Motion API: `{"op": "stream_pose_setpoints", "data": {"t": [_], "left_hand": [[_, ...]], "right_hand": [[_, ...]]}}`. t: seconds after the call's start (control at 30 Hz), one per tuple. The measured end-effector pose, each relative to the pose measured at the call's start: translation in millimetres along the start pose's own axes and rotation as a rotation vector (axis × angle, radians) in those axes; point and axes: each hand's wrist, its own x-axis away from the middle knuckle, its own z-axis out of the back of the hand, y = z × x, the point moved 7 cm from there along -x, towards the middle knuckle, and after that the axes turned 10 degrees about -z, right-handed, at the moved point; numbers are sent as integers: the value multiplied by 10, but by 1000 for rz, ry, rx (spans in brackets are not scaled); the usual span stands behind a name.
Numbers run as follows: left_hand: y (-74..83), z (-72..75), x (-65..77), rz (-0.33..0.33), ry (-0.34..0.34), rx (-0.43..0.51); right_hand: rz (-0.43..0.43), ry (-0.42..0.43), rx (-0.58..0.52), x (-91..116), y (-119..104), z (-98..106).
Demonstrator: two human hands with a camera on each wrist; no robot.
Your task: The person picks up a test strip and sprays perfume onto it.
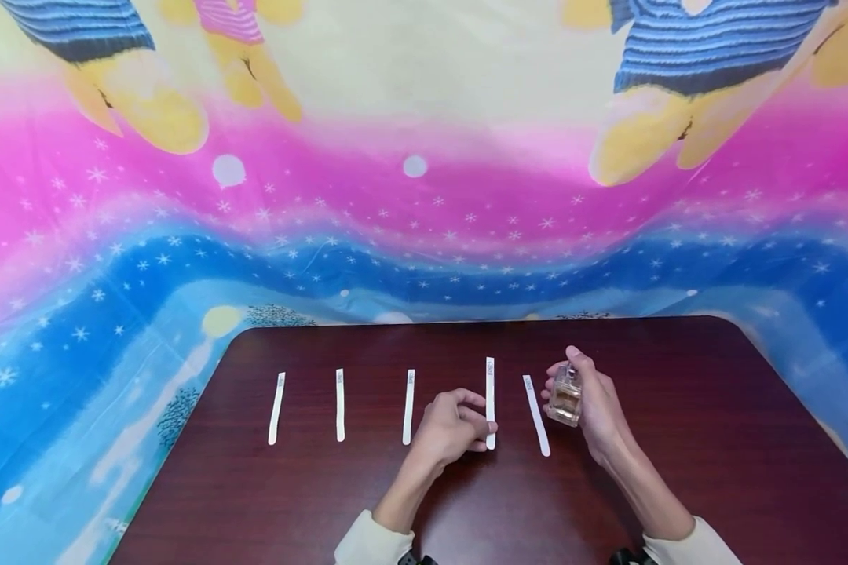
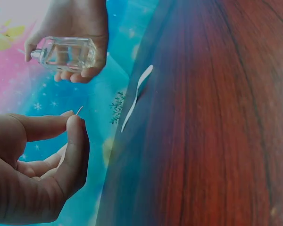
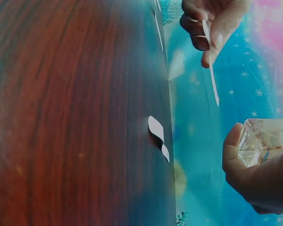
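Observation:
My left hand [image 1: 452, 428] pinches a white perfume test strip [image 1: 491, 388] near its lower rounded end, between thumb and fingers. In the right wrist view this held strip [image 3: 213, 82] shows against the backdrop, above the tabletop. My right hand [image 1: 603, 412] grips a clear glass perfume bottle [image 1: 565, 399] holding pale amber liquid. Its thumb lies at the bottle's top, by the spray nozzle [image 2: 36, 53], and the other fingers curl round the glass. Between the two hands another test strip [image 1: 536, 416] lies on the table, slightly curved in the right wrist view.
Further left on the dark wooden table [image 1: 254, 502] lie three more strips: a far-left strip [image 1: 276, 408], a second strip [image 1: 340, 404] and a third strip [image 1: 408, 406] close by my left hand. Small writing marks their upper ends. A colourful cloth backdrop [image 1: 410, 220] hangs behind the table.

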Motion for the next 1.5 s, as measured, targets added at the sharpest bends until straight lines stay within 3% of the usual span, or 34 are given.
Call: {"op": "stream_pose_setpoints", "data": {"t": [0.4,0.83,1.17,1.5], "left_hand": [[115,-51,87,-2,-58,123],[208,-188,190,10,-105,253],[228,-239,203,20,-118,264],[212,-352,204,8,-130,282]], "right_hand": [[-23,3,107,-81,39,-82],[-18,78,69,-90,73,10],[-1,61,17,-81,78,53],[-50,107,87,-102,114,96]]}}
